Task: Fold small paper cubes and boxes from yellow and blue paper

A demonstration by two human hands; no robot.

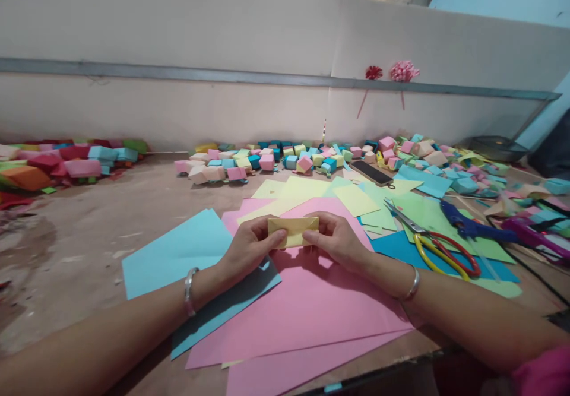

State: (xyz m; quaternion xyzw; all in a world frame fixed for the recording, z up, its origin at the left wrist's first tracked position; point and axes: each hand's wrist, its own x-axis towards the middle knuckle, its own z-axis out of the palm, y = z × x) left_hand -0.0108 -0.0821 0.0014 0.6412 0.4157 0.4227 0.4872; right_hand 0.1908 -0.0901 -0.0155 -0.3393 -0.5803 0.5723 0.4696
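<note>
across a flat brown table (80, 235), large pink paper sheets (320, 304) are lying by the near edge; over them, the left hand (249, 244) and right hand (342, 241) are pinching opposite ends of a small folded yellow paper rectangle (294, 231).

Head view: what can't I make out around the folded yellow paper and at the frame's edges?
All in the head view:
Folded yellow paper: its far side, hidden by its near face.
Left hand and right hand: the fingertips behind the paper, hidden by it.
Lowest pink sheet: its near end, cut off by the bottom edge.
Magenta object: its far right end, cut off by the right edge.
</note>
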